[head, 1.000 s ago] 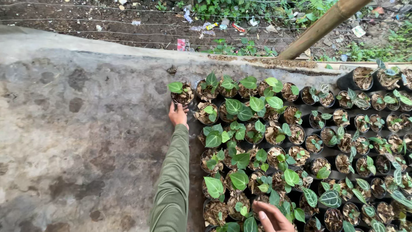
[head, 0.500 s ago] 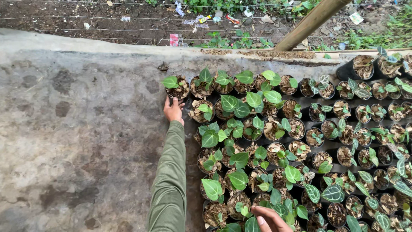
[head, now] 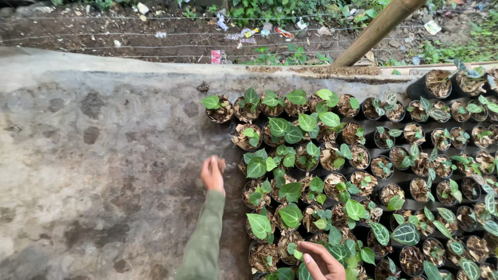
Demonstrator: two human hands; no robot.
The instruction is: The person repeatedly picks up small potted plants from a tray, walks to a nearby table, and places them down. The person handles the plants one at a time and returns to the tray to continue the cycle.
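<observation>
The left hand (head: 213, 173), at the end of an olive-green sleeve (head: 203, 241), hovers over the stained concrete bench (head: 93, 155) just left of a block of small black nursery pots (head: 321, 176). Its fingers are curled loosely together and something small and brownish seems pinched at their tips, though it is too blurred to tell what it is or whether the hand truly grips it. The right hand (head: 321, 261) shows only in part at the near edge, fingers bent down among the leaves of the nearest pots, touching the foliage; whether it is clamped on a pot cannot be told. The two hands are well apart, the left farther out and to the left, the right near and to the right. The pots stand packed in close rows, touching one another, each filled with dry brown chips and holding a seedling with heart-shaped green leaves; those toward the right carry darker leaves with pale veins. The far left corner pot (head: 220, 108) stands at the edge of the block, well beyond the left hand. Behind the bench's far rim lies bare soil scattered with litter (head: 218, 56), crossed by thin wires, and a bamboo pole (head: 378, 28) leans diagonally at the far right.
</observation>
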